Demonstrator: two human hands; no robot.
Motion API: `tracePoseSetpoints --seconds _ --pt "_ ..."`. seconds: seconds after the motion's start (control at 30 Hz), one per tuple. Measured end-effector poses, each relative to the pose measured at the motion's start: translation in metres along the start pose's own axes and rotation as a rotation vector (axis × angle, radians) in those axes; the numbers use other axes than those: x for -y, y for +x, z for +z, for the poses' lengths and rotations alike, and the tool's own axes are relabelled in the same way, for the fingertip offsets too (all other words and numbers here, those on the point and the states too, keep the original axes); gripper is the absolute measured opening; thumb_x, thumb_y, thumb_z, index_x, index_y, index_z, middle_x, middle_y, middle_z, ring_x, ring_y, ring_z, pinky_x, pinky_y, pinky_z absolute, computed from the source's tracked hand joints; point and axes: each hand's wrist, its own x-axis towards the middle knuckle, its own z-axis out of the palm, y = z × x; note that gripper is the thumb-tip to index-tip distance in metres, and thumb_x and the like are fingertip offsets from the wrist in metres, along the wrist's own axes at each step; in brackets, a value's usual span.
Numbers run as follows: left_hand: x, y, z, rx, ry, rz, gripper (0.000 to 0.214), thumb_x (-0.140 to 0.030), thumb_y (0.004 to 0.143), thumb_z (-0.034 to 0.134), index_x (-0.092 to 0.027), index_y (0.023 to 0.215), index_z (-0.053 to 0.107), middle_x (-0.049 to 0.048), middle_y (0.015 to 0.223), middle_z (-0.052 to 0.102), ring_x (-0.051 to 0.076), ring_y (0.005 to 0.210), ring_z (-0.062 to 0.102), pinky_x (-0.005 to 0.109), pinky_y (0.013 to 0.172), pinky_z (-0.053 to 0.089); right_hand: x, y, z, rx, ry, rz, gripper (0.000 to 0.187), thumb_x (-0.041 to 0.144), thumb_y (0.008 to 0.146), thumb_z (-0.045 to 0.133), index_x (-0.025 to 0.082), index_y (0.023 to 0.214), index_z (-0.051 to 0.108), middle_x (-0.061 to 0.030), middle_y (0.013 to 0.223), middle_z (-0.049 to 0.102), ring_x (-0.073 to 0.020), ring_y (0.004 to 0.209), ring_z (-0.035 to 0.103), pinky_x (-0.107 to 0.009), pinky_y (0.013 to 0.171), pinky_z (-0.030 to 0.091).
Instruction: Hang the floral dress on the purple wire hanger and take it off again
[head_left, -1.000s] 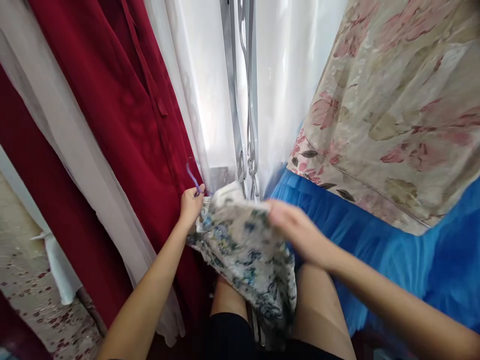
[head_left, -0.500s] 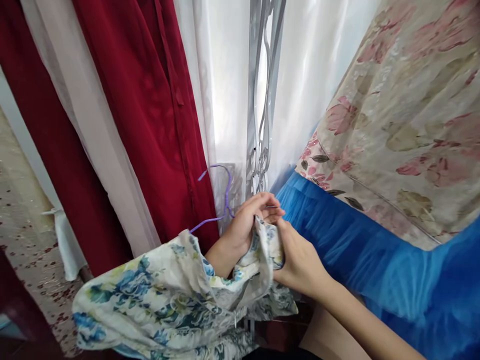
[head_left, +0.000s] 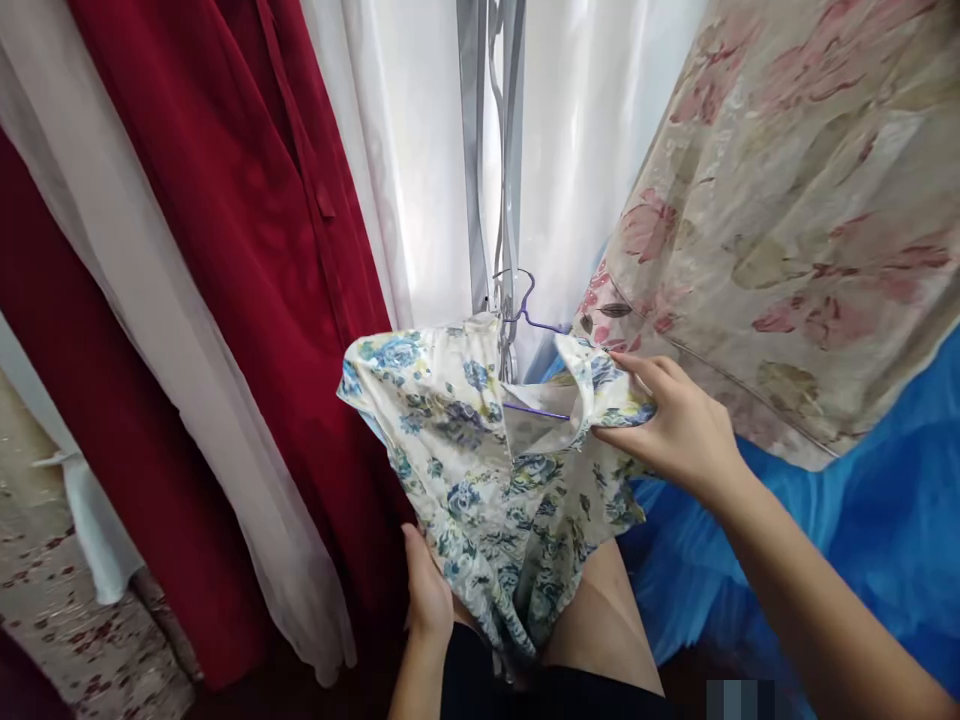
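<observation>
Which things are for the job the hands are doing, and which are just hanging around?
For the job:
shirt, its shoulder held by the right hand
purple hanger, partly inside the shirt

Just around:
red cloth
grey frame
white cloth
blue cloth
pink-flowered cloth

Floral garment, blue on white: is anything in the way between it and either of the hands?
Nothing visible is in the way. The right hand grips the floral garment directly at one shoulder. The left hand is right at its lower side edge with nothing between, though whether it grips cannot be told.
</observation>
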Motion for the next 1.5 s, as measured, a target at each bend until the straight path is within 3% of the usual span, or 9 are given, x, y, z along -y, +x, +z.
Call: tracePoseSetpoints --seconds 0.27,0.4,0.47,0.6,0.67,0.9,1.13,1.23,1.5 --pt "0.049 -0.036 -0.038 0.066 0.364 -0.038 0.052 -0.043 0.064 0.081 -0.014 0.106 0.071 0.0156 0.114 0.075 0.040 0.120 0.065 0.043 0.098 0.053 -0.027 -0.034 0.008 0.036 0.146 -0.199 0.074 0.029 0.077 0.072 0.026 0.148 0.051 -0.0107 0.129 0.063 -0.0319 0.114 0.063 -0.042 0.093 0.051" --pt "0.063 -0.038 -0.060 -0.005 0.442 -0.075 0.040 -0.044 0.064 0.074 -0.013 0.089 0.071 0.0158 0.097 0.076 0.040 0.105 0.069 0.046 0.089 0.055 -0.014 -0.113 0.060 -0.487 0.273 0.294 0.049 0.035 0.089 0.067 0.021 0.135 0.061 -0.0153 0.142 0.055 -0.0382 0.137 0.047 -0.055 0.110 0.038" --pt "0.065 -0.036 -0.066 0.019 0.462 -0.023 0.033 -0.041 0.065 0.072 -0.015 0.085 0.072 0.0145 0.092 0.076 0.039 0.102 0.070 0.048 0.091 0.055 0.005 -0.160 0.088 -0.544 0.429 0.574 0.037 0.041 0.091 0.066 0.019 0.120 0.065 -0.0158 0.126 0.062 -0.0376 0.123 0.056 -0.051 0.098 0.047" --pt "0.062 -0.038 -0.062 0.103 0.473 0.044 0.032 -0.033 0.063 0.074 -0.017 0.092 0.075 0.0124 0.092 0.077 0.038 0.105 0.071 0.049 0.095 0.055 0.047 -0.202 0.121 0.255 0.992 0.627 0.040 0.053 0.101 0.047 0.021 0.084 0.063 -0.0065 0.079 0.063 -0.0269 0.079 0.062 -0.039 0.075 0.049" --pt "0.063 -0.040 -0.056 0.135 0.462 0.063 0.033 -0.031 0.063 0.075 -0.018 0.093 0.075 0.0119 0.097 0.078 0.038 0.107 0.071 0.049 0.097 0.055 0.060 -0.191 0.125 0.440 1.115 0.556 0.046 0.055 0.103 0.043 0.022 0.076 0.058 -0.0032 0.073 0.058 -0.0226 0.072 0.057 -0.035 0.070 0.045" --pt "0.064 -0.043 -0.053 0.195 0.503 0.134 0.031 -0.026 0.062 0.074 -0.021 0.093 0.074 0.0109 0.103 0.077 0.037 0.111 0.069 0.048 0.100 0.054 0.059 -0.163 0.113 0.364 1.201 0.609 0.048 0.055 0.099 0.052 0.021 0.067 0.052 0.0019 0.062 0.045 -0.0159 0.061 0.041 -0.029 0.060 0.033" --pt "0.089 -0.003 -0.089 -0.127 0.403 0.166 0.043 -0.033 0.069 0.071 -0.019 0.108 0.061 0.0111 0.110 0.068 0.032 0.111 0.066 0.049 0.103 0.049 0.054 -0.181 0.091 0.331 1.241 0.799 0.048 0.060 0.088 0.065 0.019 0.064 0.056 0.0022 0.057 0.043 -0.0143 0.055 0.036 -0.028 0.055 0.027" --pt "0.095 -0.006 -0.092 -0.222 0.438 0.352 0.041 -0.037 0.070 0.073 -0.020 0.105 0.057 0.0088 0.108 0.062 0.029 0.107 0.063 0.045 0.098 0.049 0.053 -0.178 0.089 0.319 1.232 0.802 0.048 0.061 0.087 0.066 0.019 0.065 0.059 0.0021 0.055 0.045 -0.0143 0.054 0.037 -0.028 0.055 0.027" --pt "0.058 -0.060 -0.005 0.441 0.671 0.608 0.025 -0.024 0.089 0.066 -0.022 0.114 0.060 0.0097 0.114 0.064 0.026 0.112 0.061 0.038 0.100 0.047 0.065 -0.179 0.090 0.436 1.324 0.780 0.048 0.061 0.086 0.068 0.017 0.068 0.063 0.0034 0.050 0.048 -0.0114 0.047 0.038 -0.026 0.050 0.030"
